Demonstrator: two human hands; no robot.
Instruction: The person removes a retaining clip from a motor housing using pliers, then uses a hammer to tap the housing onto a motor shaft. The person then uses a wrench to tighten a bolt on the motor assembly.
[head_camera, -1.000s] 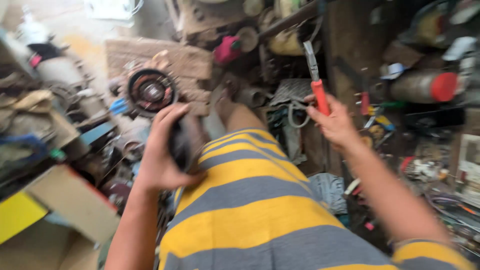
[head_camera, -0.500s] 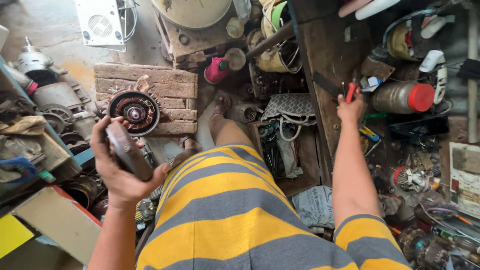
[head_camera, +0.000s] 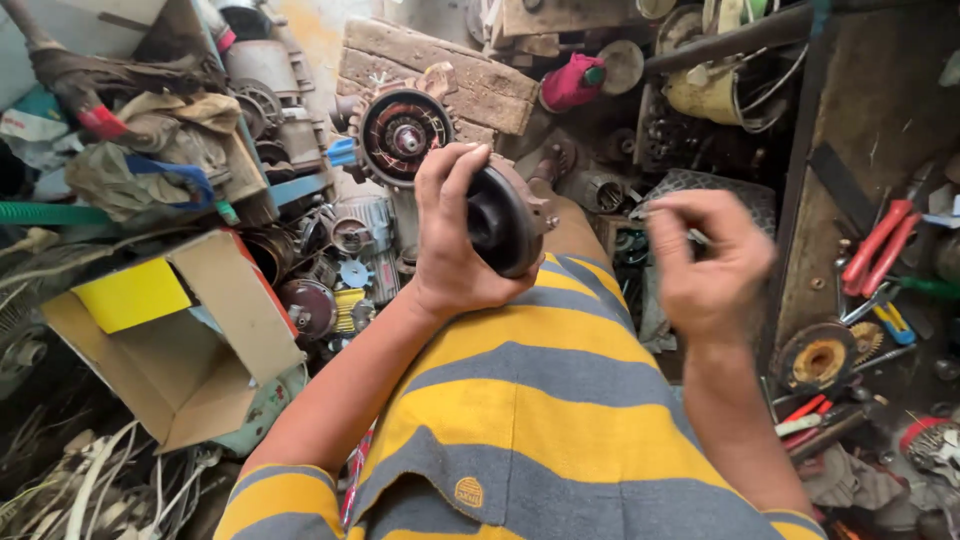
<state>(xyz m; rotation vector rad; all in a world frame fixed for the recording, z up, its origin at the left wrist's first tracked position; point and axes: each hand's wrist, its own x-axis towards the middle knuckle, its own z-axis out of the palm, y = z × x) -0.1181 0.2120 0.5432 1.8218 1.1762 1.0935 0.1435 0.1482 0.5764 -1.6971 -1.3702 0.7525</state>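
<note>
- At frame centre, left hand (head_camera: 455, 240) grips a dark round motor end cover (head_camera: 505, 220), fingers wrapped over its rim, thumb side toward the body, cover held upright above the lap.
- Right of centre, right hand (head_camera: 710, 260) is blurred, fingers curled in loosely; something thin may be pinched at the fingertips, cannot tell, so its grip is unclear.
- The two hands are near each other but apart; right hand is not touching the cover.
- Upper centre, behind the cover, a motor stator (head_camera: 403, 130) with copper windings and a shaft stub leans against a wooden block (head_camera: 450, 75).
- Right edge, red-handled pliers (head_camera: 878, 240) lie on a dark bench (head_camera: 860, 130); a round winding part (head_camera: 820, 358) sits lower on it.
- Left of frame, open cardboard box (head_camera: 170, 350) with a yellow flap; heaps of motor scrap around it.
- Bottom, yellow and grey striped shirt (head_camera: 540, 420) fills the foreground.
- Step in hand, as judged: cover is being held up for inspection or for work with the right hand.
- Next move likely calls for bringing the right hand onto the cover face while the left keeps it steady and turned to the light; a firm rim hold matters, since the part looks heavy and greasy.
</note>
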